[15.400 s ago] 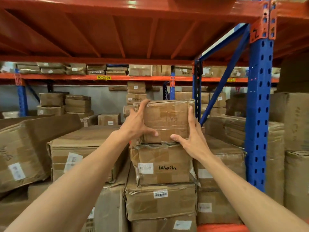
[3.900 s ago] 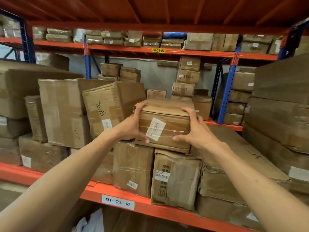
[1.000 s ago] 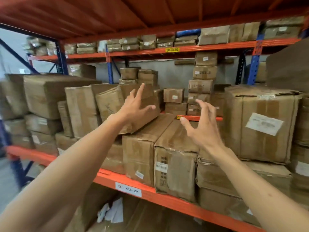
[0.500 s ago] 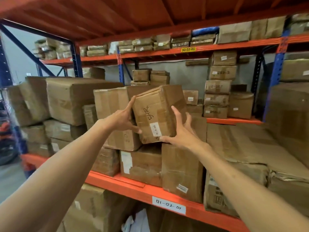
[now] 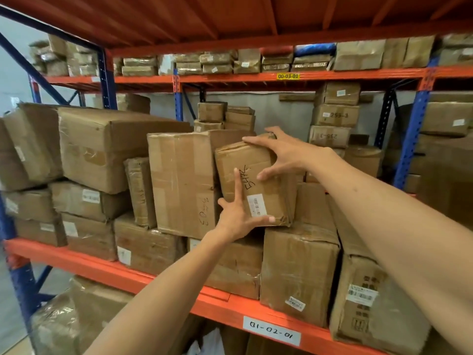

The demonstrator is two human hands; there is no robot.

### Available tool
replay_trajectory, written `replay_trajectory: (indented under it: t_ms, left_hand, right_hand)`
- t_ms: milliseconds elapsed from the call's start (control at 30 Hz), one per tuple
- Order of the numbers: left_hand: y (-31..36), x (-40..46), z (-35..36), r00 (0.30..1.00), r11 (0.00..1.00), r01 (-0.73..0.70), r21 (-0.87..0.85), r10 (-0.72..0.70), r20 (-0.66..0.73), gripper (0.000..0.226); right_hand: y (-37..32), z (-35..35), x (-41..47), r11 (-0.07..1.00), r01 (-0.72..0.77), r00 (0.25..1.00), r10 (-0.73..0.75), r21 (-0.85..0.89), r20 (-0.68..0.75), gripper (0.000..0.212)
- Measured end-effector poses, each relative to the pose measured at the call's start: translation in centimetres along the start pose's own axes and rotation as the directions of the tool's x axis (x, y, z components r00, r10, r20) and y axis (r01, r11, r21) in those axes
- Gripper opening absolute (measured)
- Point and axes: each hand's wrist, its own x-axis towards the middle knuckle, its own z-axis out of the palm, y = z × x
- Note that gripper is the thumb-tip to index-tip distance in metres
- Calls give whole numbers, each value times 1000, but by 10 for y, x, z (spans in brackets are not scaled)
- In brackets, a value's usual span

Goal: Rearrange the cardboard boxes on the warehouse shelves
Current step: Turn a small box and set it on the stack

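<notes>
A small taped cardboard box [image 5: 271, 193] with "5472" handwritten on it and a barcode label stands tilted on top of the lower boxes, leaning against a tall upright box [image 5: 179, 183]. My right hand [image 5: 284, 155] grips its top right corner, fingers over the top edge and thumb on the front face. My left hand [image 5: 235, 216] presses with straight, spread fingers on its lower left corner, thumb lying along the bottom edge.
Several boxes fill the orange shelf [image 5: 153, 275] labelled 01-02-01; a large box [image 5: 107, 147] lies to the left and a carton [image 5: 297, 272] sits under the held box. A blue upright [image 5: 412, 142] stands at right. More stacks line the rack behind.
The marked box has turned more upright against the tall box. My right hand has shifted from its side to its top, and my left hand has dropped to its lower left corner.
</notes>
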Motion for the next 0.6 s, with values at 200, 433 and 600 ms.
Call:
replay_trajectory:
  t_ms: [200, 433, 600]
  left_hand:
    - [8, 6, 18, 974, 995, -58, -79, 39, -225, 123]
    - [40, 23, 10, 939, 927, -279, 251, 318, -131, 118]
    - [75, 42, 12, 857, 728, -466, 503, 513, 51, 119]
  right_hand:
    - [18, 15, -18, 992, 2, 982, 21, 123, -187, 92]
    - [58, 35, -80, 917, -51, 870, 235, 395, -433, 89]
    - [76, 66, -131, 792, -68, 700, 472, 607, -536, 92]
